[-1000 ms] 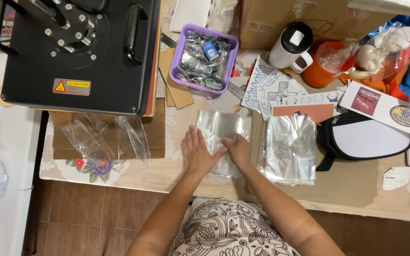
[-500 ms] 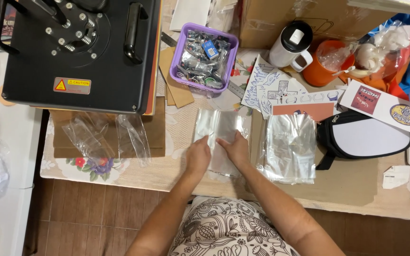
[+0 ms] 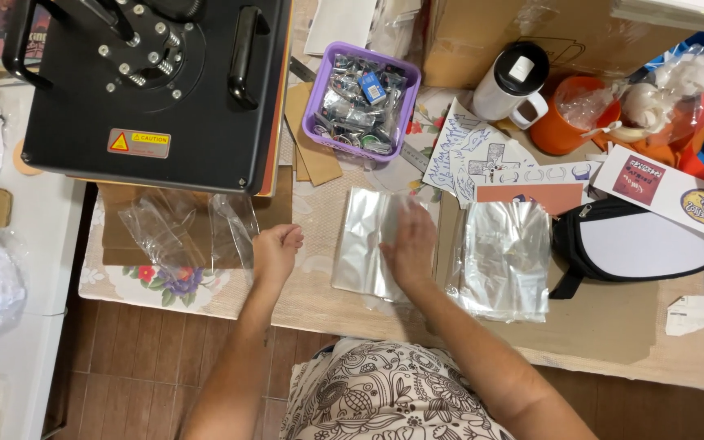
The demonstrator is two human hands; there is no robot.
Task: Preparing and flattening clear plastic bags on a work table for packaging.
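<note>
Your right hand (image 3: pixel 411 243) lies flat, fingers spread, pressing down on the silver bag (image 3: pixel 371 242) that rests near the front edge of the table (image 3: pixel 613 326), about midway along it. The palm covers the bag's right half, so most of the bag shows to the left of your hand and a strip of it shows above your fingertips. You are not pinching it; the hand only rests on top.

Your left hand (image 3: pixel 276 251) is apart from that bag, to its left, with the fingers curled in toward the palm. It holds nothing you can see. It sits just beside the right edge of the clear plastic bags (image 3: pixel 182 231), which lie crumpled on a flat piece of cardboard (image 3: pixel 116 236) toward the table's left end, over the flowered cloth (image 3: pixel 160 281).

Just to the right of your right hand lies a stack of silver bags (image 3: pixel 503 259), near but not touching the bag under your palm. Further right is a black and white pouch (image 3: pixel 641 244). Toward the back edge stand a purple basket (image 3: pixel 362 102) full of small wrapped pieces, a white mug with a black lid (image 3: pixel 511 81) and an orange cup (image 3: pixel 564 122). The black heat press (image 3: pixel 148 90) fills the back left corner.
</note>
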